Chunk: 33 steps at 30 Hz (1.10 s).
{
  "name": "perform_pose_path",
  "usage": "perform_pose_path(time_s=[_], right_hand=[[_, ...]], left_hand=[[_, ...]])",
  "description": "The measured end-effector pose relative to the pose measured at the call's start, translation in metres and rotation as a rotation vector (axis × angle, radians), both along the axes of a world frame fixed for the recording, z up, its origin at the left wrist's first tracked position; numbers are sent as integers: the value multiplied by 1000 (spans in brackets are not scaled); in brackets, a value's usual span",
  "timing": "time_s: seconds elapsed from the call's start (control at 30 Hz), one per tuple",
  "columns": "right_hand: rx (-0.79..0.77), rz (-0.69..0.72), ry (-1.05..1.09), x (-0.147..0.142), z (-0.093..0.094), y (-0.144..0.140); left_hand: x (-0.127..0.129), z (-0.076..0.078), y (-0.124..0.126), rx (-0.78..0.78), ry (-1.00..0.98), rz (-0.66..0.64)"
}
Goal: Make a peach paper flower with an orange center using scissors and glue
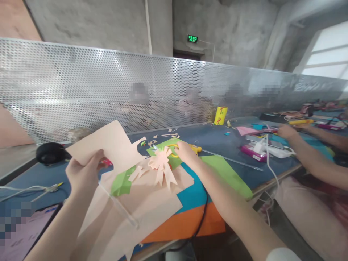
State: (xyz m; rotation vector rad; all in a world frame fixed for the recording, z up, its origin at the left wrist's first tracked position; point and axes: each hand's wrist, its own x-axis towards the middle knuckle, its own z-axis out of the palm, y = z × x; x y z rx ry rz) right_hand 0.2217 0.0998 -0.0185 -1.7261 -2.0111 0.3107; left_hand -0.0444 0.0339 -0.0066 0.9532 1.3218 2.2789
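Nearest me, left hand (pixel 83 173): closed on a peach paper sheet (pixel 108 145), lifted off the table.
Middle, paper flower (pixel 162 167): cut, lying on loose coloured sheets (pixel 217 170).
Beyond, right hand (pixel 186 151): gripping yellow scissors (pixel 176 148); more cutting probably remains.
Far: perforated metal screen (pixel 81 83).

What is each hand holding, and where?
The left hand pinches a peach paper sheet at its lower edge. The right hand rests on yellow-handled scissors; actual grip unclear.
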Motion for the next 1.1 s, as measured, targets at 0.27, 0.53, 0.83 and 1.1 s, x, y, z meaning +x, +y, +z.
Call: perform_pose_path(time_s=[0.27,0.53,0.83,1.1], right_hand=[[239,-209,369,34,17,14],[533,-335,953,51,7,36],[359,-128,1439,36,8,39],[167,336,1228,-35,-14,-11]], left_hand=[[-2,-1,3,33,-101,-34],[-7,0,5,69,-238,-269],[6,-4,-4,-51,-31,-698],[53,-12,-8,-270,497,-849]])
